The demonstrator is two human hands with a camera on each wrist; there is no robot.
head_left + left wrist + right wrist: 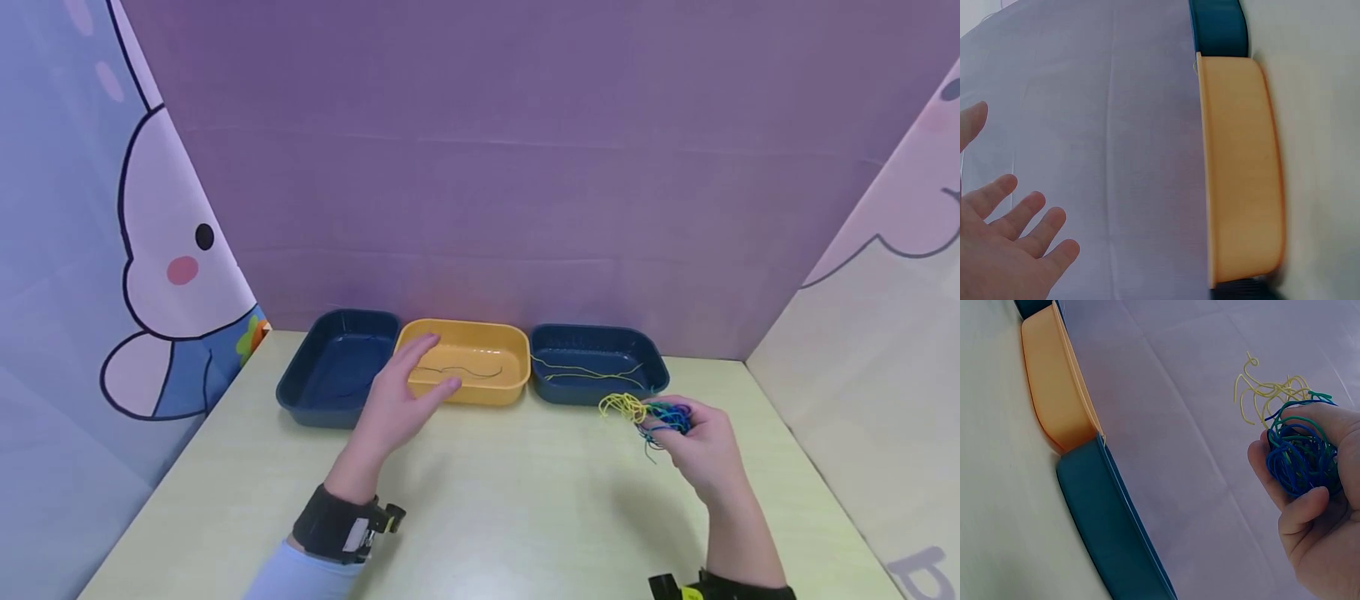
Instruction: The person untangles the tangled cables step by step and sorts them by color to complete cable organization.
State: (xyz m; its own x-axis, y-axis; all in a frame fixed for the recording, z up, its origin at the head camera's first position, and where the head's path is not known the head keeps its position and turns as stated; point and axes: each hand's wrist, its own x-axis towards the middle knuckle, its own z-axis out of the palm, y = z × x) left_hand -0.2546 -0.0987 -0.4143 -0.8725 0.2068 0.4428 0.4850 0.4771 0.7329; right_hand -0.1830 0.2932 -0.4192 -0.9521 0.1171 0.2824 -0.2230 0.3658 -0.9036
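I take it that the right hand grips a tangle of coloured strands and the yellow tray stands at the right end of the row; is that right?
Not quite: the yellow tray stands in the middle, between the left blue tray and the right blue tray, as the head view shows. The right hand does grip a tangle of coloured strands.

Along the back edge of the pale flat desk (510, 533) I see remotely, left corner to right, a navy rectangular plastic bin (318, 417), a yellow rectangular plastic bin (480, 394) and a second navy plastic bin (581, 395) with thin yellow strands (592, 376) inside; before it, the right hand (708, 446) holds a blue-green-yellow strand tangle (671, 414).
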